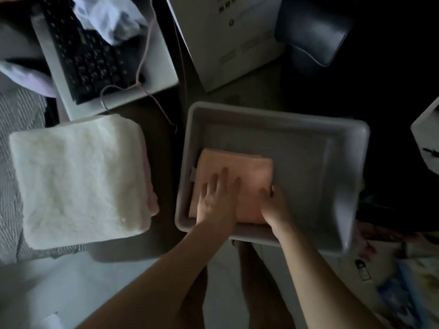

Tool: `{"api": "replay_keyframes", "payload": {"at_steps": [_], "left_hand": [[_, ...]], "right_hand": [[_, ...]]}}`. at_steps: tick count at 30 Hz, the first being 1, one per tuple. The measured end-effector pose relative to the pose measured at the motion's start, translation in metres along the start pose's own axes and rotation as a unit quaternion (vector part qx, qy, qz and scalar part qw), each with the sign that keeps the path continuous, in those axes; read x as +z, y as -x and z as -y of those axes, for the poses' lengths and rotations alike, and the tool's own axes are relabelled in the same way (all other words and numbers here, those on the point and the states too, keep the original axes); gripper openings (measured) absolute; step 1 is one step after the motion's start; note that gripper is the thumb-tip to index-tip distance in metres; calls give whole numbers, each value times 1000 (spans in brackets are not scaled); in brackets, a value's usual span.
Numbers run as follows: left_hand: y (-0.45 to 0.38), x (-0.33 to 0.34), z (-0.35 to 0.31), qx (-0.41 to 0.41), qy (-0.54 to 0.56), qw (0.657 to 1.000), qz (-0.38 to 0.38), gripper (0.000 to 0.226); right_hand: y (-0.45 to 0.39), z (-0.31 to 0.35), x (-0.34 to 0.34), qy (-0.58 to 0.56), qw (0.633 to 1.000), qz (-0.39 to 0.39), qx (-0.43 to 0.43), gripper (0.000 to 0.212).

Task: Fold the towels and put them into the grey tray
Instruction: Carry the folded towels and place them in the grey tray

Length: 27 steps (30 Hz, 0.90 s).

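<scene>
You're working in dim light: the right and upper right of the frame sink into near black. The white towel point(78, 181) at left is brightest. Everything looks soft and blurred, with wide-angle bending at the edges.

- Lighting: dim throughout; right side of the room near black.
- Floor point(133, 274): pale, smooth, visible at bottom.
- White box point(228, 36) with printed markings stands at top centre.
- Black keyboard point(88, 55) rests on a white board, top left.
- Thin pink cable point(142, 60) trails across it.
</scene>
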<state>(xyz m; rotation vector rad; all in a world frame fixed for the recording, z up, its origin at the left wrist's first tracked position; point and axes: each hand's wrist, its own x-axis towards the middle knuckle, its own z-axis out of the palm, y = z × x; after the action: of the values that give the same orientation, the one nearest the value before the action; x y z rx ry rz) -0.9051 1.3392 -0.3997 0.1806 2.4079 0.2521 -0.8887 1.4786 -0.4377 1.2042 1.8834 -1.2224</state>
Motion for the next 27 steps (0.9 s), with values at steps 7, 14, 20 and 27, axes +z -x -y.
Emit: {"api": "replay_keyframes", "payload": {"at_steps": [7, 14, 20, 27], "left_hand": [[-23, 3, 21, 5, 21, 999, 33, 56], [-3, 8, 21, -72, 62, 995, 22, 63], [-21, 11, 40, -44, 129, 990, 28, 83], [16, -47, 33, -37, 247, 968, -4, 62]], "right_hand": [[-7, 0, 13, 30, 999, -4, -24, 19], [-10, -10, 3, 31, 999, 8, 14, 21], [-15, -12, 6, 41, 999, 28, 21, 25], [25, 21, 3, 21, 993, -107, -48, 40]]}}
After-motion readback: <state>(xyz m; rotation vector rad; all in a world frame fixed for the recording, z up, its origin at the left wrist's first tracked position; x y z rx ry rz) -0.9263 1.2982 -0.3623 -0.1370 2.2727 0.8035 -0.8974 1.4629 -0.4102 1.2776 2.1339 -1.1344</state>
